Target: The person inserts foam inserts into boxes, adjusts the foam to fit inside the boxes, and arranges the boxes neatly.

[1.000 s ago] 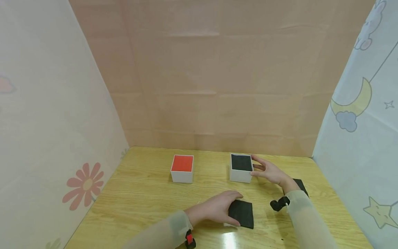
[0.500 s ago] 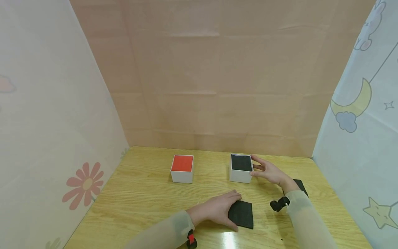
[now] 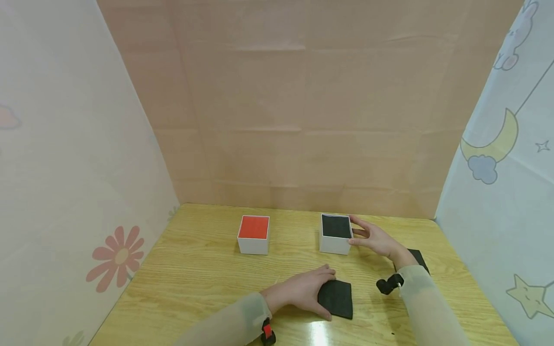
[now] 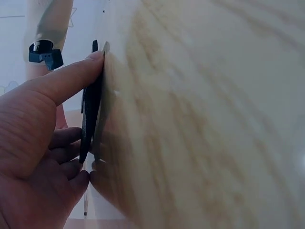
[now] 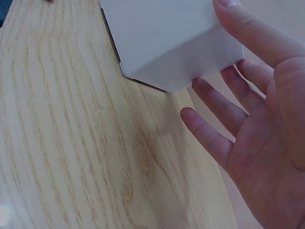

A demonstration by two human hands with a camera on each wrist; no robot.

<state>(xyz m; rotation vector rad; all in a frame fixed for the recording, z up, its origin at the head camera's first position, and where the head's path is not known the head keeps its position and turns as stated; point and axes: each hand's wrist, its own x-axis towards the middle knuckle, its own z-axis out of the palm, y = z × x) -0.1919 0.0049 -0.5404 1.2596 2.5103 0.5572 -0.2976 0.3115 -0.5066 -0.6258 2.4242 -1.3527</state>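
In the head view my left hand [image 3: 305,292] lies over the left part of a flat black cloth [image 3: 336,299] on the table, thumb at its near edge and fingers at its far edge. The left wrist view shows the black cloth [image 4: 91,105] edge-on, with thumb and curled fingertips at its two ends. My right hand [image 3: 377,239] holds the right side of a white open box [image 3: 334,244] with a black filling, thumb at the front corner and fingers toward the back. From the right wrist view, spread fingers touch the white box [image 5: 167,38], which stands on the table.
Further left stands a second white box [image 3: 253,246] with a red filling. Another black piece [image 3: 417,257] lies partly under my right forearm. A brown paper wall [image 3: 277,120] closes off the back of the wooden table [image 3: 195,269], with patterned white sheets at both sides.
My left hand has shifted slightly, its thumb moving from over the cloth to its near edge. The cloth has moved very little. My right hand and both boxes stay still.
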